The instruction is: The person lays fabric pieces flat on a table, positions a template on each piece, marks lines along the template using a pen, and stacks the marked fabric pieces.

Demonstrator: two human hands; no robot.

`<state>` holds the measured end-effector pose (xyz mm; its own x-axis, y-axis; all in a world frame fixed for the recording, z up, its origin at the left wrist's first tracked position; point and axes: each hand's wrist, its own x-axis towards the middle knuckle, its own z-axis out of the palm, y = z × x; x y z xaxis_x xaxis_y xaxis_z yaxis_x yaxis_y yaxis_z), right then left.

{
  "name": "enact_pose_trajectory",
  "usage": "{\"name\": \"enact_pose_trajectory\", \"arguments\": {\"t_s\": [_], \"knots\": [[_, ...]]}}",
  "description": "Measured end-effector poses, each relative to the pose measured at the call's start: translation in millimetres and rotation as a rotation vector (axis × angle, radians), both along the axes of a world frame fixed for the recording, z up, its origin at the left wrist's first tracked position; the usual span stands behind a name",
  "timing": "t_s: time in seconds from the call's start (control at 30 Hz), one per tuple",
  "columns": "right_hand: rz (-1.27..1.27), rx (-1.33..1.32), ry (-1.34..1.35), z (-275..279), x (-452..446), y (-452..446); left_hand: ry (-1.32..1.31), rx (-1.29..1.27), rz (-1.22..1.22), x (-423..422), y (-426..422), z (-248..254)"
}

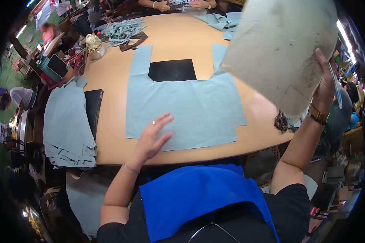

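A light blue-green fabric piece (184,109) with a U-shaped cut at its far edge lies spread on the wooden table (109,133). Through the cut a black rectangular sheet (172,70) shows. My left hand (154,137), fingers apart and holding nothing, is over the fabric's near left part. Up at the right, my right hand (325,81) grips a large worn grey board (280,52) by its right edge, raised above the table. A blue pen (336,87) shows beside that hand; whether the fingers hold it too is hard to tell.
Stacked fabric pieces (69,121) lie at the left edge, partly over a dark board (93,107). Fabric strips (123,31) are heaped at the far left, near a cream pot (94,46). Across the table, a person's hands (162,5) hold a dark tool. Dark scraps (284,122) lie at right.
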<state>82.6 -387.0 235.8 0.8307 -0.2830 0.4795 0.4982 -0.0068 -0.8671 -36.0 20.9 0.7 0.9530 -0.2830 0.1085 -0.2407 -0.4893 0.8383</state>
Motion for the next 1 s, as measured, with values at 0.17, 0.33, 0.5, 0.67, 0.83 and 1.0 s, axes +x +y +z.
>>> {"name": "enact_pose_trajectory", "arguments": {"t_s": [0.17,0.33,0.5,0.67,0.83,1.0], "knots": [[0.396,0.161,0.134,-13,-17,53,0.314,-0.962,0.151,72,-21,-17],[0.532,0.101,0.24,-52,-7,63,0.572,-1.161,0.073,70,-9,8],[0.53,0.153,0.385,-127,21,36,0.251,-0.98,0.533,69,59,-39],[0.416,-0.339,0.479,-250,47,15,0.193,-0.487,0.64,47,91,-42],[0.186,-0.464,0.705,-254,27,34,0.164,-0.109,0.669,53,111,-69],[0.114,-0.513,0.639,-275,26,28,0.135,0.02,0.708,64,115,-74]]}}
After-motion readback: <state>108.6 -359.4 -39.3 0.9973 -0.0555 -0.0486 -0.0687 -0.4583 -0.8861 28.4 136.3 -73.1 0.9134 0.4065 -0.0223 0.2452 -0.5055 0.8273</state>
